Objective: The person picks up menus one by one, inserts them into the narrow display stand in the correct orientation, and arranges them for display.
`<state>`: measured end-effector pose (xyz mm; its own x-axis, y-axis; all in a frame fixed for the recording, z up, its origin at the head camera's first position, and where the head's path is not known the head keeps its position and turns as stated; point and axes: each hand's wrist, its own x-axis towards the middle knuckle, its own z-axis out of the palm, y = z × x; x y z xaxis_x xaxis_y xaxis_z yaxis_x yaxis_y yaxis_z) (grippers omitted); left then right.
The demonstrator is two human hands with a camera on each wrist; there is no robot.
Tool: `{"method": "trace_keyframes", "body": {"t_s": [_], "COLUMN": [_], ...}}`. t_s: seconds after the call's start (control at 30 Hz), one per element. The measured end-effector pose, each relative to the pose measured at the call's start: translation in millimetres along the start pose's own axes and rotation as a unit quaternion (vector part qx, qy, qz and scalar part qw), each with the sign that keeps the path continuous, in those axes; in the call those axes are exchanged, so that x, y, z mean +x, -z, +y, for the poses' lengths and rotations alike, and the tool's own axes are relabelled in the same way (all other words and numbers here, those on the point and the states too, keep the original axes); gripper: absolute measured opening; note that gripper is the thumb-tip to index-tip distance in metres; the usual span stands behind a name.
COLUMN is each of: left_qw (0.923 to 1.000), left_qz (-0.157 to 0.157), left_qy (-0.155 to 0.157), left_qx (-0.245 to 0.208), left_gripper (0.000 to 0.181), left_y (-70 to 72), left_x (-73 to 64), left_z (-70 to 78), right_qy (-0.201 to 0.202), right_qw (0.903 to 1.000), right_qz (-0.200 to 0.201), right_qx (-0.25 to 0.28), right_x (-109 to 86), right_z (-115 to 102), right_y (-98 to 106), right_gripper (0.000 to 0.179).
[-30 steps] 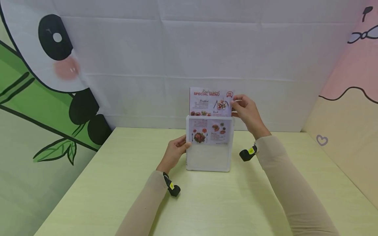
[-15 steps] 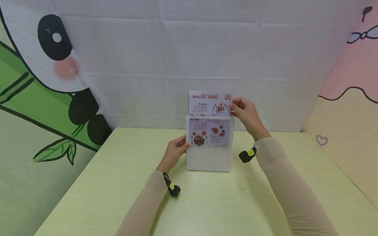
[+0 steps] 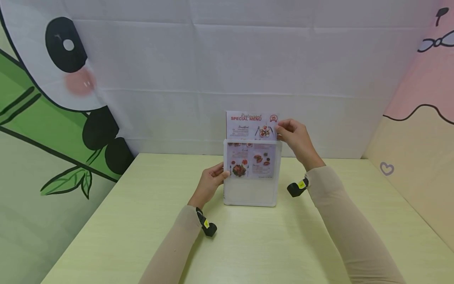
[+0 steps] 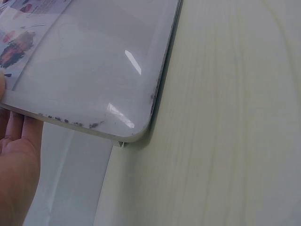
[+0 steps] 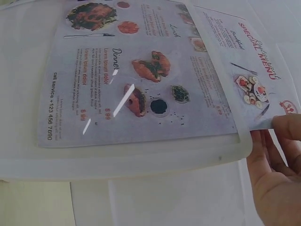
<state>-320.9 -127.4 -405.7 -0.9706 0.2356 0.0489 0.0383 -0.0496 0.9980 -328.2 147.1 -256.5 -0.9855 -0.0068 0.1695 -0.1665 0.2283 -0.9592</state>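
A white-framed sign holder with a clear front stands upright on the table. Its left edge is gripped by my left hand, thumb on the front and fingers behind. A printed restaurant menu is partly inside the holder, its upper part sticking out above the top rim. My right hand pinches the menu's right edge just over that rim. In the right wrist view the menu's lower part shows through the clear cover, and the thumb lies on its edge. Dark scuffs mark the holder's edge in the left wrist view.
The pale wooden table ends against a white cloth backdrop just behind the holder. Painted cartoon panels stand at left and right. A small black camera is strapped to each wrist.
The menu has slid downward into the holder, with my right hand lowering alongside it. The left hand and the holder stay in place.
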Motion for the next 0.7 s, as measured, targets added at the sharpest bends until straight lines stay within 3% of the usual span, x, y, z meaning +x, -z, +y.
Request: {"method": "trace_keyframes", "body": {"t_s": [0.7], "left_qw": [1.0000], "left_qz": [0.000], "left_qy": [0.003], "left_qx": [0.002], "left_gripper": [0.056], "left_y": [0.7], "left_x": [-0.6], "left_z": [0.3], "right_qy": [-0.008], "right_qw": [0.9999], "right_qz": [0.006], "right_qx": [0.004], "right_x": [-2.3], "right_z": [-1.4], "right_y": [-2.5], "right_gripper": [0.027]}}
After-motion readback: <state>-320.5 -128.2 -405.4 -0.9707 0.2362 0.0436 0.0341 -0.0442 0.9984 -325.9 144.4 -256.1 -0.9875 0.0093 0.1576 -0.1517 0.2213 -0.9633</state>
